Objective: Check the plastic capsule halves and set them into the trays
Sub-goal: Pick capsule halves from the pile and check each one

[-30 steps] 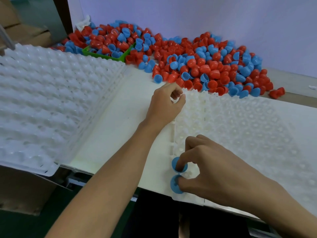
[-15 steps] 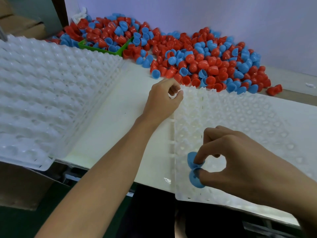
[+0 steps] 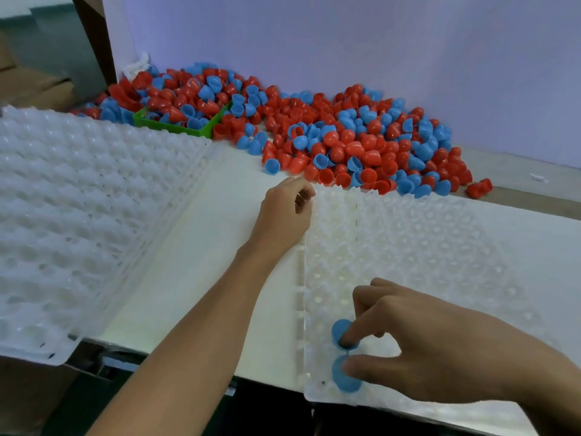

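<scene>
A white dimpled tray (image 3: 424,247) lies in front of me on the right. My right hand (image 3: 440,350) holds two blue capsule halves down on the tray near its front left corner. Its index fingertip is on the farther blue half (image 3: 338,330) and its thumb on the nearer blue half (image 3: 344,380). My left hand (image 3: 283,212) sits at the tray's far left corner with curled fingers gripping the edge. Behind the tray, a big pile of red and blue capsule halves (image 3: 361,143) is heaped against the wall.
A stack of white dimpled trays (image 3: 78,215) fills the left side and overhangs the table's front edge. A green bin (image 3: 176,129) full of capsule halves stands at the back left. A white table strip (image 3: 204,262) runs between the trays.
My right hand has carried the two blue halves from the tray's left edge a little to the right and set them lower on the tray. The left hand has stayed at the corner.
</scene>
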